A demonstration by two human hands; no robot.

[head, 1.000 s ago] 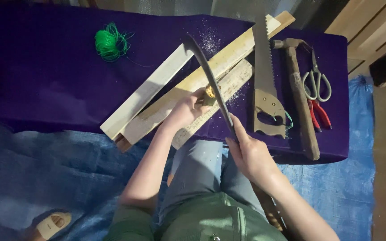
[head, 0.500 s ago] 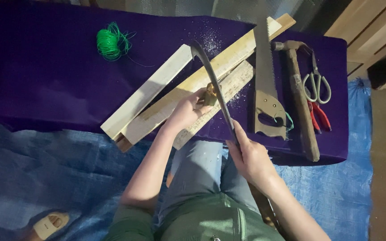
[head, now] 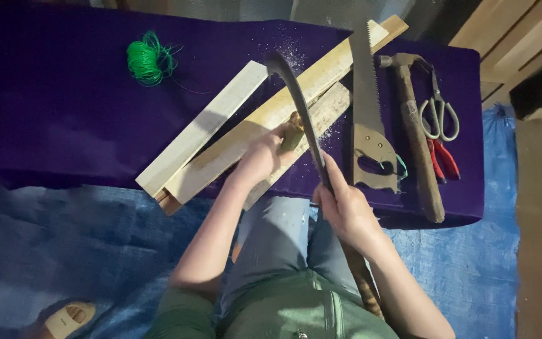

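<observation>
Head view, looking straight down: the right hand [head: 344,207] is closed around the handle end of a long curved blade [head: 299,110], a dark machete-like tool that runs from the hand up and to the far left, its hooked tip above the planks. The left hand [head: 260,157] is wrapped around a small yellowish-green piece [head: 292,134], perhaps a short stick of bamboo, pressing it against the wood just beside the blade, apparently to steady it on a firm backing while the edge bears on it. Beneath both hands lie three planks [head: 246,135] side by side on a slant, a pale one on the left, a longer tan one in the middle and a rough short one on the right, with pale sawdust scattered near their far ends. They rest on a tabletop covered in deep purple cloth [head: 51,107]. To the right of the blade a handsaw [head: 366,113] lies with its teeth facing right, then a hammer [head: 415,144] with a worn wooden handle, grey-handled scissors [head: 439,110] and red-handled pliers [head: 443,160], all lined up near the right edge, seemingly within easy reach. Far left sits a loose coil of green string [head: 147,59]. No packages, labels or signs show. A blue tarp [head: 64,251] covers the floor near the person's knees.
</observation>
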